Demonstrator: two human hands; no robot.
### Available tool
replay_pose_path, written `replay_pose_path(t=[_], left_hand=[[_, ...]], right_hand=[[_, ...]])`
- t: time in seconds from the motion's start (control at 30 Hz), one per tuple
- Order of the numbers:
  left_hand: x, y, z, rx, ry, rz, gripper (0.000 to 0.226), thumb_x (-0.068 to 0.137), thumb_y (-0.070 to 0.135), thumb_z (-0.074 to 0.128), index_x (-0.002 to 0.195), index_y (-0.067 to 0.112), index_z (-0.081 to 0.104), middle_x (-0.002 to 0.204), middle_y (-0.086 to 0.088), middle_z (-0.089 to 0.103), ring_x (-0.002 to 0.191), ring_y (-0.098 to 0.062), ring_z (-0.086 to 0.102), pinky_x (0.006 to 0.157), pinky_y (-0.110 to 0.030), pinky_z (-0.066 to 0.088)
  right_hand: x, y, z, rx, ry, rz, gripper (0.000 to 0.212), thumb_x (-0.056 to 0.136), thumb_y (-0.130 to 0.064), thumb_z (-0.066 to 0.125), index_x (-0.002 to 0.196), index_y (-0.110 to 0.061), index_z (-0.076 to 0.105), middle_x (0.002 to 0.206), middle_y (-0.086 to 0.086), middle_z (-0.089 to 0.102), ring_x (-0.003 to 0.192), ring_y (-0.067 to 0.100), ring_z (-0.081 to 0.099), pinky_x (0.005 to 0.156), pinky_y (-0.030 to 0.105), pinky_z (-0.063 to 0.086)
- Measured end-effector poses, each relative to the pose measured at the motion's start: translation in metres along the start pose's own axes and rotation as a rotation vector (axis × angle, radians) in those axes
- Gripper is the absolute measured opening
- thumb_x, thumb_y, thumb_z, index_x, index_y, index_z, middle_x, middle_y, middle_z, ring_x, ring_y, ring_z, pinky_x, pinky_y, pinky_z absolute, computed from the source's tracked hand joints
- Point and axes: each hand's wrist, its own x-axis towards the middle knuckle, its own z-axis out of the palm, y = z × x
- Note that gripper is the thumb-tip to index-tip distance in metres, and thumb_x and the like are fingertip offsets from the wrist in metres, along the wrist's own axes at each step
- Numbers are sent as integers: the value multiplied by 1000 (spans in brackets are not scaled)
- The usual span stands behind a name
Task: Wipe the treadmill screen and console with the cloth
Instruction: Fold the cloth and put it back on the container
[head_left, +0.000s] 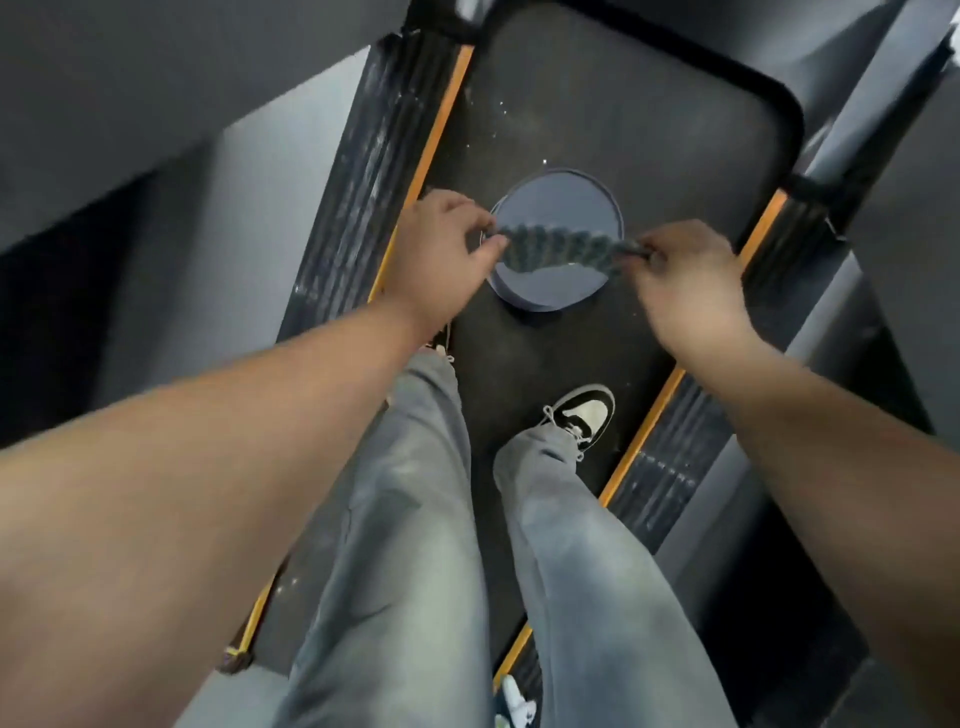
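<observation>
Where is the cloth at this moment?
In the head view, the twisted grey cloth is stretched between left hand and right hand, above the round blue bucket.

- No text, label, brand, number or sign can be read anywhere in the head view.
- No print is shown on the treadmill belt (613, 119) at 12 o'clock, nor on its orange edge strips (431, 145); both are blurred.
- No marking can be made out on the round bucket (556, 280) near centre or on the sneaker (584, 413) at 5 o'clock.
</observation>
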Motion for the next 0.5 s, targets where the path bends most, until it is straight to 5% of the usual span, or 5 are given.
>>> replay_pose_path(t=[0.07, 0.17, 0.5], left_hand=[[12, -15, 18, 34, -8, -12, 27, 95, 38, 64, 114, 20, 71, 125, 0, 57, 113, -5, 39, 89, -14, 22], [22, -27, 34, 58, -24, -4, 25, 96, 37, 62, 112, 20, 70, 127, 0, 54, 122, -16, 41, 93, -16, 23], [36, -40, 48, 82, -33, 46, 26, 95, 34, 57, 100, 11, 70, 126, -2, 56, 123, -18, 44, 97, -19, 26]], right_hand=[[11, 13, 20, -2, 31, 1, 26, 92, -29, 63, 96, -7, 75, 94, 15, 66, 92, 36, 59, 80, 43, 42], [17, 28, 45, 17, 52, -11, 28, 87, -29, 64, 93, -4, 75, 98, 20, 66, 95, 38, 59, 85, 45, 42], [22, 42, 74, 125, 91, 34, 27, 92, -32, 65, 95, -6, 73, 103, 13, 65, 105, 29, 56, 83, 24, 25]])
